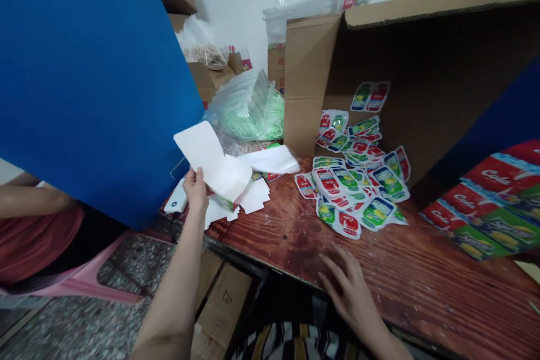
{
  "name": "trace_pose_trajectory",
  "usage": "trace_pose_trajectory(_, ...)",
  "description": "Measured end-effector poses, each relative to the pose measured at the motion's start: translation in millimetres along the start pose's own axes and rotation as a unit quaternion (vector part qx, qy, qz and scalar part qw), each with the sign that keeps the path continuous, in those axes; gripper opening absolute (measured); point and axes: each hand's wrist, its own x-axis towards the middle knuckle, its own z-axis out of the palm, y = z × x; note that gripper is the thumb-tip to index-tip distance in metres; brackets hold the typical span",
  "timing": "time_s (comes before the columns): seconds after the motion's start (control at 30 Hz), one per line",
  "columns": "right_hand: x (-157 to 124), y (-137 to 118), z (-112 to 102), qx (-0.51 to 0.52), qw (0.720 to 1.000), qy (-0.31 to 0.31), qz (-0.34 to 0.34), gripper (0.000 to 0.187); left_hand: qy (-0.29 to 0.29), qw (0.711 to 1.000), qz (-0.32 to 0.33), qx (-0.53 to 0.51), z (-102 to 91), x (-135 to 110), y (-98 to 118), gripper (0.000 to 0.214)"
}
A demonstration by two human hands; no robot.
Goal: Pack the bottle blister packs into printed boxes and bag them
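My left hand [196, 190] grips the edge of a folded card box blank [232, 177], thumb on its white inner side; a bit of green and red print shows along its lower edge. Beneath it lie more white card blanks [255, 197] on the table. My right hand [345, 281] hangs over the table's front edge, fingers spread and slightly blurred, holding nothing. Beyond it is a heap of printed cola and lemon pouches [337, 180], spilling from a cardboard box [311, 84] lying on its side.
Stacked red and green printed boxes [493, 197] stand on the wooden table [287, 236] at right. Clear plastic trays with green shredded filler [253, 112] sit behind. A blue partition [93, 79] walls the left, where another person's arm [36, 199] shows. Cartons [221, 304] lie under the table.
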Motion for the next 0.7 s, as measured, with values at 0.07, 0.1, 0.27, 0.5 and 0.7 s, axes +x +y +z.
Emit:
trace_pose_trajectory(0.07,15,13,-9,-0.002,1.0,0.017,0.015,0.039,-0.031,0.999,-0.017,0.005,4.4,-4,-12,0.037)
trace_pose_trajectory(0.1,26,23,-14,-0.007,0.999,0.03,0.027,0.037,-0.04,0.999,-0.022,0.009,6.0,-7,-15,0.038)
trace_pose_trajectory(0.27,99,85,-27,-0.072,0.987,0.07,0.129,0.044,0.054,0.997,0.004,0.063,4.8,-22,1,0.053)
trace_pose_trajectory(0.5,189,118,2,-0.19,0.915,-0.106,0.34,0.068,0.016,0.939,0.302,0.166,20.6,-108,68,0.033)
trace_pose_trajectory(0.7,169,110,7,-0.169,0.949,-0.176,0.199,0.062,-0.477,0.809,0.271,0.211,64.0,-197,56,0.034)
